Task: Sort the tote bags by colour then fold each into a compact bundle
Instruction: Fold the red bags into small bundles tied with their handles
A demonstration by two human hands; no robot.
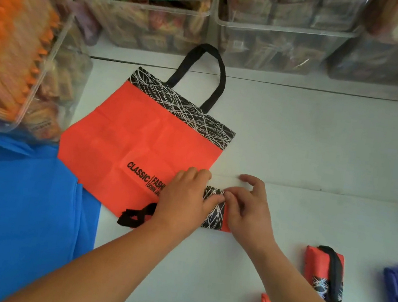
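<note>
My forearms come in from the bottom edge and meet mid-worktop (296,139). Left hand (184,195) is curled over the half-folded orange tote with black scribble band (216,213) and grips it. Right hand (246,206) pinches the band edge, index finger lifted. The tote overlaps the corner of a flat orange tote bag (143,138). My hands hide most of the fold. Folded orange bundles (312,264) lie near right, one cut off.

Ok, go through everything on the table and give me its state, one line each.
flat red tote: unfolded, lying flat, handle out.
half-folded tote: folded to a narrow strip, handle trailing left.
left hand: grips the strip.
right hand: fingers pinch the strip's edge.
red bundle: folded, handle wrapped round it.
blue tote: spread flat, unfolded.
clear bins: full.
</note>
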